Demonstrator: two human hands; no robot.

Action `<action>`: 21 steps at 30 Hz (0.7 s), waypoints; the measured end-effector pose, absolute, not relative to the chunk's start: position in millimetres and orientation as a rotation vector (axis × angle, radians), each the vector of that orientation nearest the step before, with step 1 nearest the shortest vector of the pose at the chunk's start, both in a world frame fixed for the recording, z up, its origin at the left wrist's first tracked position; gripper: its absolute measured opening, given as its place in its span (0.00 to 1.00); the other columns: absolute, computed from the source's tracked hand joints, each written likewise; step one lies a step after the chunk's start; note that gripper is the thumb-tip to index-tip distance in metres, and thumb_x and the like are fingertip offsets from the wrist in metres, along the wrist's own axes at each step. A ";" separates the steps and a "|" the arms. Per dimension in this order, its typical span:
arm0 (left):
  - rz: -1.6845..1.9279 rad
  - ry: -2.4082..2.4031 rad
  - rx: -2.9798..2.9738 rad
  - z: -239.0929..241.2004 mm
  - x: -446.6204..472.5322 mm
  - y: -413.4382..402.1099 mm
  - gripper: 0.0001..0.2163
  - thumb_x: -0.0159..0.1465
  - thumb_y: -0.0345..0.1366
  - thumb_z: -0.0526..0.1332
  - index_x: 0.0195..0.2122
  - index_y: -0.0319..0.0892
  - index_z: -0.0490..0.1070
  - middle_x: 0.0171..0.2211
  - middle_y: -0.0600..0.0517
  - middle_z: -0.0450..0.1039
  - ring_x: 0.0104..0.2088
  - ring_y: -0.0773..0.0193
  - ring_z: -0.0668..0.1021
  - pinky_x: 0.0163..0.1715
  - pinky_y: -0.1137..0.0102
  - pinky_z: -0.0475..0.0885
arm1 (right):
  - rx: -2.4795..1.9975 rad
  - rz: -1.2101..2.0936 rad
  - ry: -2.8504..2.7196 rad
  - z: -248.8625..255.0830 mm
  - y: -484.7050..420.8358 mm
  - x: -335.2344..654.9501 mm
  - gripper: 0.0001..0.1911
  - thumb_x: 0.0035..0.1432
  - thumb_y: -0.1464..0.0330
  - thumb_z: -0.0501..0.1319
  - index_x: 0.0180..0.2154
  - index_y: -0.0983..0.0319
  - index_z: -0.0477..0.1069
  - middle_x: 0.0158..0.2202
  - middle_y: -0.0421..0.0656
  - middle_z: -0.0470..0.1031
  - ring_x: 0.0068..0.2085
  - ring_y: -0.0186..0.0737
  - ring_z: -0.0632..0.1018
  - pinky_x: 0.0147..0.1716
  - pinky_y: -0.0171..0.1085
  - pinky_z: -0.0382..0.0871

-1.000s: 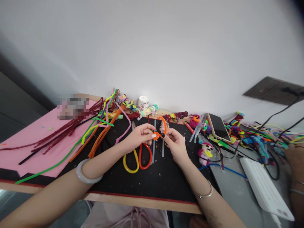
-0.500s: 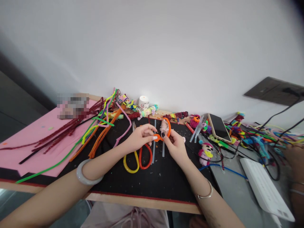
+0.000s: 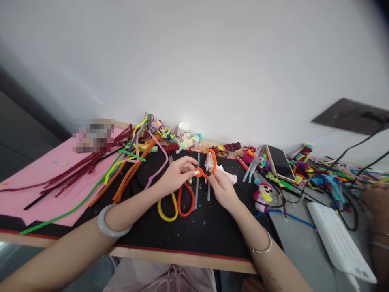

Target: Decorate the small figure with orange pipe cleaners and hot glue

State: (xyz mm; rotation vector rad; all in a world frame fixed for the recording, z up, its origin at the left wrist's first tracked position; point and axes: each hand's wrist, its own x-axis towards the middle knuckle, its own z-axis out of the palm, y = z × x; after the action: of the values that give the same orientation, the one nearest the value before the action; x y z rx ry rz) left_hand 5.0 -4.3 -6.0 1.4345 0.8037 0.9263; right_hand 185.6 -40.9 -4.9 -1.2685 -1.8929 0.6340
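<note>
Between my hands is an orange pipe cleaner (image 3: 214, 158), bent into a small loop at its left end with a curved tail rising on the right. My left hand (image 3: 179, 174) pinches the loop between thumb and finger. My right hand (image 3: 223, 187) grips the same pipe cleaner where the tail leaves the loop. Just behind it lies a pale pink piece (image 3: 209, 162), partly hidden by the orange tail and my fingers. Scissors with one yellow and one red handle (image 3: 186, 199) rest on the black mat (image 3: 219, 231), below my left hand.
Loose pipe cleaners (image 3: 133, 174) spread over a pink sheet (image 3: 33, 178) at left. A white cup (image 3: 184, 130) stands by the wall. To the right are a phone (image 3: 280, 163), a pink fuzzy figure (image 3: 263, 197), a white power strip (image 3: 340, 241), cables, and another person's arm (image 3: 377, 211).
The orange tail has straightened somewhat and tilts less over the pale piece. My right hand has shifted slightly down and left, and more of the pink shape behind it shows.
</note>
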 end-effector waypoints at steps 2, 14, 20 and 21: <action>0.936 0.810 1.443 -6.3 4.7 -3.8 0.09 0.57 0.33 0.61 0.38 0.40 0.63 0.26 0.56 0.70 0.21 0.73 0.71 0.24 0.75 0.68 | -1.251 0.656 -1.907 -3.9 -40.9 185.3 0.13 0.62 0.67 0.48 0.26 0.61 0.63 0.26 0.40 0.65 0.29 0.38 0.67 0.30 0.36 0.60; 0.975 0.822 1.445 -6.8 6.0 -3.9 0.10 0.56 0.35 0.61 0.37 0.40 0.63 0.23 0.57 0.68 0.20 0.73 0.70 0.23 0.76 0.66 | -1.246 0.662 -1.934 -3.1 -43.1 181.4 0.09 0.59 0.71 0.52 0.28 0.62 0.68 0.25 0.40 0.69 0.28 0.36 0.70 0.30 0.34 0.62; 0.975 0.820 1.436 -5.9 6.6 -5.0 0.09 0.57 0.34 0.61 0.38 0.39 0.63 0.22 0.58 0.67 0.20 0.73 0.70 0.23 0.76 0.66 | -1.259 0.653 -1.936 -3.8 -44.3 179.9 0.10 0.59 0.71 0.53 0.30 0.63 0.71 0.25 0.41 0.71 0.28 0.36 0.70 0.29 0.34 0.62; 0.972 0.820 1.433 -5.6 6.6 -5.3 0.09 0.57 0.34 0.61 0.37 0.39 0.63 0.22 0.58 0.67 0.19 0.73 0.70 0.22 0.76 0.66 | -1.265 0.651 -1.935 -3.6 -44.5 179.4 0.10 0.59 0.71 0.53 0.30 0.63 0.72 0.25 0.41 0.71 0.28 0.36 0.70 0.29 0.34 0.62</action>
State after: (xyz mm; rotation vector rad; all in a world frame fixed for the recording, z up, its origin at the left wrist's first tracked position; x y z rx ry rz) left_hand 6.6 -5.3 -5.6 1.4333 0.8202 0.9725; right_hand 179.4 -44.5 -3.6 -1.2653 -1.9354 0.6510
